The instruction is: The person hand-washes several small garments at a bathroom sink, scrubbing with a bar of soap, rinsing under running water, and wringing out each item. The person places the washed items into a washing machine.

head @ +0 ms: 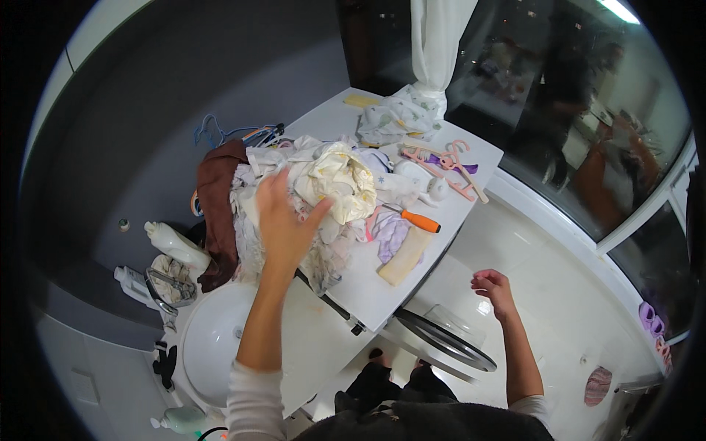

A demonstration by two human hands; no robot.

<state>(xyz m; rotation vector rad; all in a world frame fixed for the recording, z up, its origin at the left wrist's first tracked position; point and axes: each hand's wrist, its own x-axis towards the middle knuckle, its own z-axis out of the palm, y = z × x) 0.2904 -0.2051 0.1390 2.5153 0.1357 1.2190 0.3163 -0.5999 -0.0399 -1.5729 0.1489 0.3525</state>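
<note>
My left hand [287,218], slightly blurred, is over a heap of clothes [253,182] with its thumb spread from the fingers. Just beyond the thumb lies a bunched pale-yellow garment [353,195]; whether the hand touches it I cannot tell. A brown cloth [220,193] hangs down the heap's left side. My right hand [493,289] is held out past the edge of the white washing-machine top [367,297], its fingers loosely bent around nothing. On that top are an orange-handled tool [420,221], a folded cream cloth [405,256] and a lilac checked cloth [392,234].
Pink clothes hangers [453,160] and a patterned white cloth [400,116] lie farther back. Below, the round washer door [447,339] stands ajar. At left are a white washbasin [212,336], a faucet [160,292] and a white bottle [176,245].
</note>
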